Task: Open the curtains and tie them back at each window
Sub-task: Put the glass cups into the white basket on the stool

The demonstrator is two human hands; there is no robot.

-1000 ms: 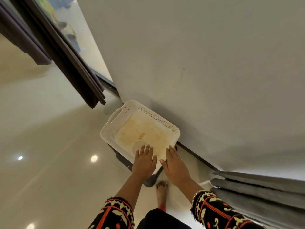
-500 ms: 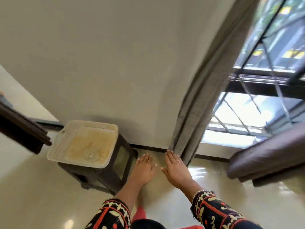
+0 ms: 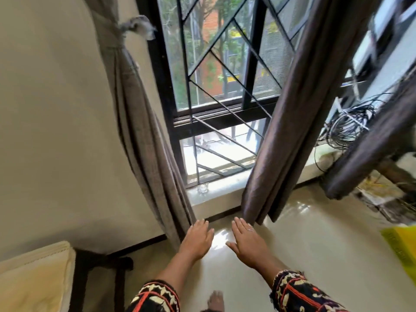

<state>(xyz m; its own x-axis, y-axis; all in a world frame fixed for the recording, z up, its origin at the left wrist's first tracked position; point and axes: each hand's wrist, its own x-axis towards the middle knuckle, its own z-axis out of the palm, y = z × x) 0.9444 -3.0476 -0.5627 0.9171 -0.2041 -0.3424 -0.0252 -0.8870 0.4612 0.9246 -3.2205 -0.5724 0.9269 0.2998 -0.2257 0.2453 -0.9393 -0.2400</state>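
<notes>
Grey-brown fabric first: left curtain (image 3: 135, 122) hangs up and left of the left hand (image 3: 198, 238), gathered and already cinched by a tieback (image 3: 137, 27) knotted high above that hand. Its hem drops to the floor just left of the left fingertips; I can't tell whether they touch it.

Right curtain (image 3: 290, 113), darker brown, hangs loose with no tie visible; its bottom edge sits just ahead and right of the right hand (image 3: 247, 242). Window (image 3: 216, 86) with a diagonal grille is straight ahead, between the two panels.

Both hands are flat, fingers spread, palms down, gripping nothing. A ring shows on the right one.

Judgement: left side done, right panel is next.

Risks:
- A tangle of cables (image 3: 351, 124) sits on the sill far right of the right hand. Sweeping the loose panel that way could snag or drag them.
- Another dark curtain (image 3: 369, 152) hangs further right; grabbing both together would give a messy bundle.
- Floor (image 3: 315, 255) looks glossy and a bare foot shows below the hands; a slip while reaching up is possible.
- A tie set too low would let the panel sag back over the glass.

Containers: a cream tray edge (image 3: 33, 278) sits far lower left of the left hand on a dark stand (image 3: 99, 264); contents not visible. Something yellow (image 3: 403, 246) lies far right, blurred.
</notes>
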